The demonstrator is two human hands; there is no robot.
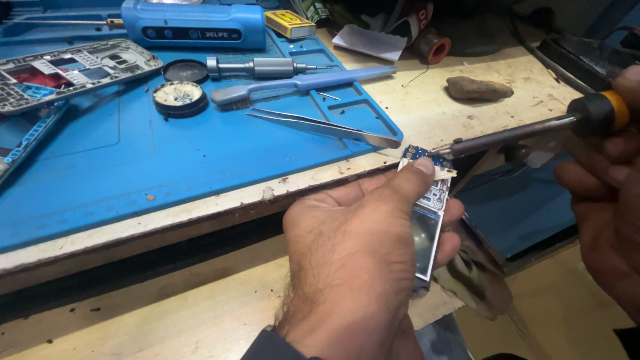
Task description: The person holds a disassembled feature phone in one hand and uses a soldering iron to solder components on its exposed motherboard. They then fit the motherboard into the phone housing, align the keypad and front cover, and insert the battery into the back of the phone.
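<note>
Open mat surface lay left of the left hand point(360, 260). Tweezers point(327, 127) lay just beyond its thumb, with a brush point(300, 83), a screwdriver point(267, 67) and round tins point(179, 97) farther beyond. The soldering iron point(507, 137) crossed the gap toward the right hand point(610, 193). A stone point(479, 88) sat beyond the iron.

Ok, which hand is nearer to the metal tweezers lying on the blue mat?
Left. The left hand holds a small circuit board just below the tweezers' tip at the mat's edge; the right hand grips a soldering iron far off to the right.
</note>
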